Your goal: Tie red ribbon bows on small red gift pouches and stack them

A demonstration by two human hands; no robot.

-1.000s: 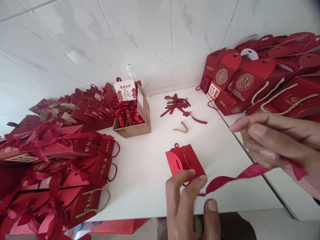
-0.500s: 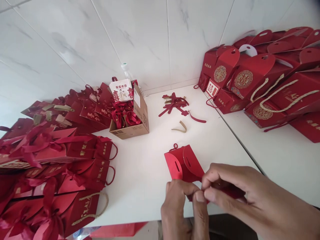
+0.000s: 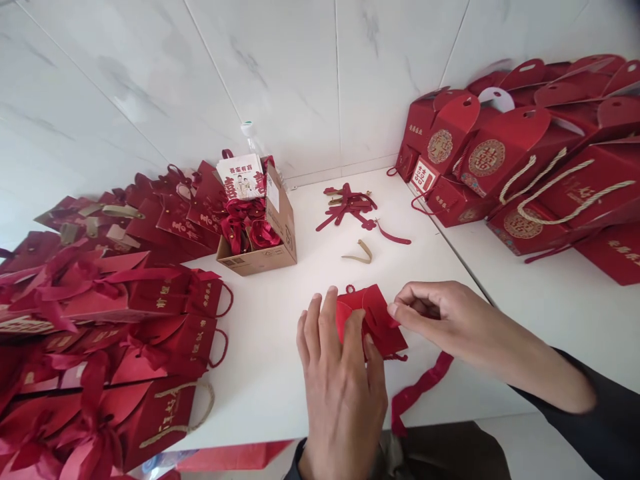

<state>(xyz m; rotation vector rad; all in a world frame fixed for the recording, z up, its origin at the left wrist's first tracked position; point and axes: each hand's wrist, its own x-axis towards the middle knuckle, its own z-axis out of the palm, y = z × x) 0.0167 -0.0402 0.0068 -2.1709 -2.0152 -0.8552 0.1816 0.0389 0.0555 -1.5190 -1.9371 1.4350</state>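
Note:
A small red gift box (image 3: 381, 312) with two rounded, slotted top flaps sits on the white table in front of me. Across its left side lies my left hand (image 3: 343, 360), fingers curled over the left flap and thumb near the front, holding the box and covering part of it. My right hand (image 3: 423, 310) is closed in a pinch at the box's right edge, on a dark red ribbon (image 3: 423, 387). The ribbon's loose length trails from below that hand over the table's front edge. Its end near the slots is partly hidden by the fingers.
A cardboard box (image 3: 260, 261) holds rolled red ribbons and cards; a plastic bottle (image 3: 250, 137) stands behind it. Ribbon-tied boxes (image 3: 150, 347) crowd the left. Red straps (image 3: 347, 207) and a beige strap (image 3: 363, 252) lie beyond the gift box. Handled boxes (image 3: 505, 160) are stacked right.
My hands were together at the front edge, fingertips meeting. Now they have moved apart and forward: the left onto the gift box, the right to its right side with the ribbon.

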